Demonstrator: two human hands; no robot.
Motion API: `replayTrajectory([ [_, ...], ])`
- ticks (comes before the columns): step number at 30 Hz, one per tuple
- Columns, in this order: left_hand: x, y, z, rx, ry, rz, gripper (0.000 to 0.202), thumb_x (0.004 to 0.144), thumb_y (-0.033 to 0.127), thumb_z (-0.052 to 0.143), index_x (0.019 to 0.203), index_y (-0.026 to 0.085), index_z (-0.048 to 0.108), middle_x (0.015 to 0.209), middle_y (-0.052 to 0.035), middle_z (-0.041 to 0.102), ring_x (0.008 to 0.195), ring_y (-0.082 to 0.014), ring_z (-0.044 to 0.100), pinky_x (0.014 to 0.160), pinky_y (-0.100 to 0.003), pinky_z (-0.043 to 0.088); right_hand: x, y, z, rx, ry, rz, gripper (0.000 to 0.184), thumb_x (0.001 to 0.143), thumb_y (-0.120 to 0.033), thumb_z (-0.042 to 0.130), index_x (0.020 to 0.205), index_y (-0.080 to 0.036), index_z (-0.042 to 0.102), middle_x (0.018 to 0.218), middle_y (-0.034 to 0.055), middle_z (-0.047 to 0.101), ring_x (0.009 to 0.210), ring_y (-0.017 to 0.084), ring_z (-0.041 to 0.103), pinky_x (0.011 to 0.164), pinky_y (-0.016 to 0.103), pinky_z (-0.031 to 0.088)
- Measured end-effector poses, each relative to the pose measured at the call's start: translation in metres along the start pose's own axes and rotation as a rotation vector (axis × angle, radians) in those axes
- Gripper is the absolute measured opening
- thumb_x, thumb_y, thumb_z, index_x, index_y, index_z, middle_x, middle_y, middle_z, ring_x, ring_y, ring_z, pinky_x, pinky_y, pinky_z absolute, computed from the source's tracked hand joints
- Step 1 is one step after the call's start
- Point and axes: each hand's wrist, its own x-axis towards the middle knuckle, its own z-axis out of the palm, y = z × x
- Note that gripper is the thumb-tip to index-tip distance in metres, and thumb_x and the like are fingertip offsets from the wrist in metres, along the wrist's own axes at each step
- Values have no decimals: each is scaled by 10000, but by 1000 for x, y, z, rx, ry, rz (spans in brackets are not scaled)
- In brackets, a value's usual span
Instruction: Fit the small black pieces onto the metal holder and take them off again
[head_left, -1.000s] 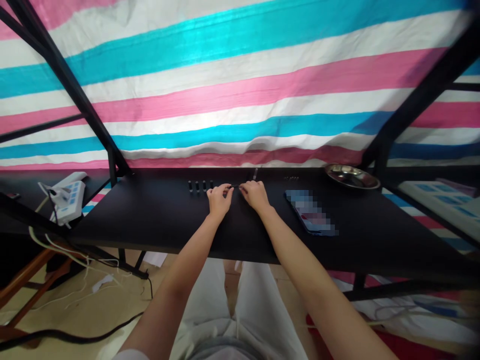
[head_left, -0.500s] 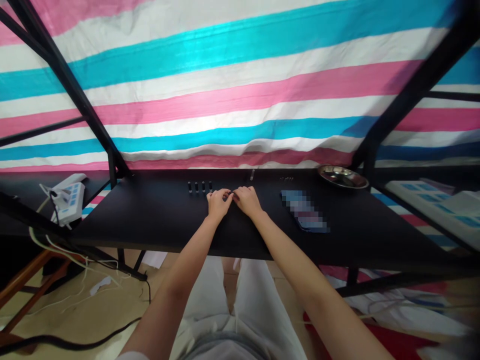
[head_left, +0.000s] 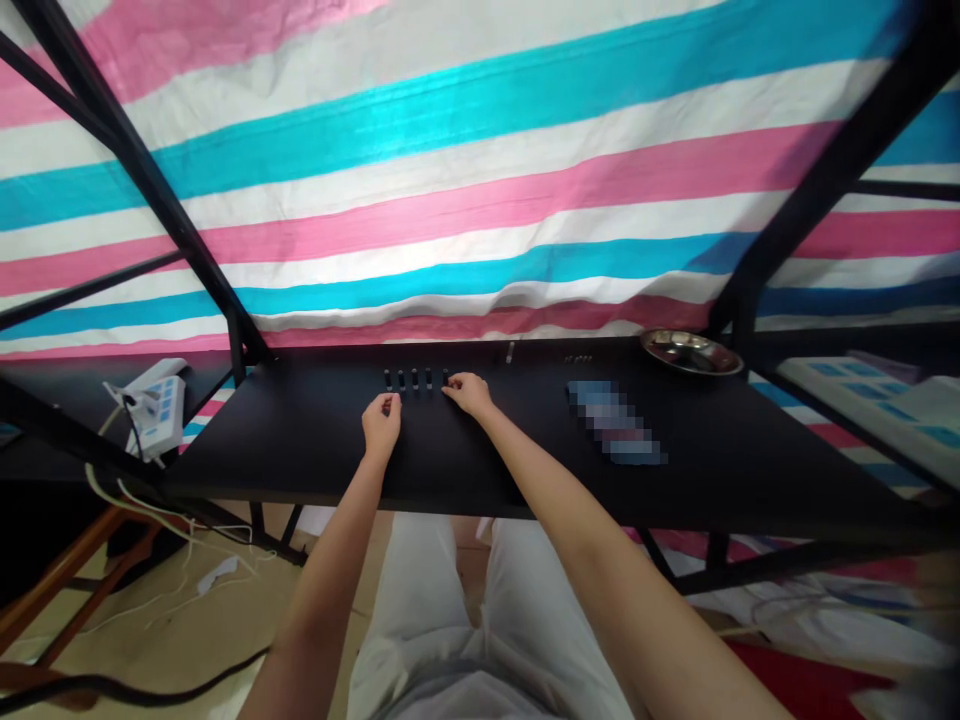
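Several small black cylinders with pale lower ends (head_left: 415, 379) stand side by side in a row on the black table (head_left: 315, 450). At the row's right end, my right hand (head_left: 471, 393) pinches another small black cylinder (head_left: 445, 378) between its fingertips, in line with the others. My left hand (head_left: 382, 424) is in front of the row's left end, apart from the cylinders, with its fingers curled together. Whether it holds anything small is hidden.
A thin pale stick (head_left: 510, 352) and several tiny pieces (head_left: 578, 359) lie near the back edge. A blurred-out phone-shaped item (head_left: 615, 424) lies to the right, with a shiny metal plate (head_left: 691, 353) behind it. A power strip (head_left: 161, 415) is at far left.
My hands have parted: the left moved left and nearer to me, the right moved left to the row's end with a cylinder. Another cylinder now stands in the row.
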Motion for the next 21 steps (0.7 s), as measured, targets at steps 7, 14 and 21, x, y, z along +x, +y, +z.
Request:
replayTrajectory([
  [7,0,2,1,-76,17,-117,220,785,340,489,750,168,621,687,-23,649,647,-135,590,682,-244,457,4,-11,0,-24,-32,19,152,737,-339,616,823,-217,646,775,-4,646,752,148,580,693,276,371],
  [14,-2,2,-1,-83,17,-119,221,789,351,488,753,176,618,679,-21,643,646,-140,590,663,-248,462,5,23,-23,25,-29,-57,184,726,-310,614,877,-207,640,755,5,659,723,137,598,661,251,410],
  [21,-1,6,-1,-85,20,-116,216,788,339,489,750,170,618,657,-15,631,595,-126,567,617,-234,450,22,92,-71,-120,169,329,384,687,-403,639,992,-171,619,899,92,669,876,235,605,712,328,421],
])
